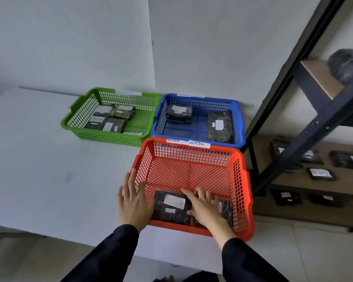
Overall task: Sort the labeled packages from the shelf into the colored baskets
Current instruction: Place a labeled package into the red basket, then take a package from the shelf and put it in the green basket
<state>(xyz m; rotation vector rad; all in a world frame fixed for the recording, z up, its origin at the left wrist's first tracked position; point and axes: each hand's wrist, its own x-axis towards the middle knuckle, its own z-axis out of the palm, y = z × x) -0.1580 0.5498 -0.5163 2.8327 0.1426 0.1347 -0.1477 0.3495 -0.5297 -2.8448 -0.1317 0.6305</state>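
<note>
Right hand (pixel 204 208) lies with spread, nearly straight fingers (pixel 189 193) on two dark labeled packages (pixel 171 206) in the red basket (pixel 192 159), low centre. Left hand (pixel 134 202) rests flat, fingers open, on that basket's left wall. Above, the green basket (pixel 80 110) and blue basket (pixel 239 119) hold more packages. All sit on a white worktop (pixel 49 169); a dark shelf (pixel 318 119) with packages stands at right.

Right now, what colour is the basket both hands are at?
Red-orange basket, seen best in the head view.
</note>
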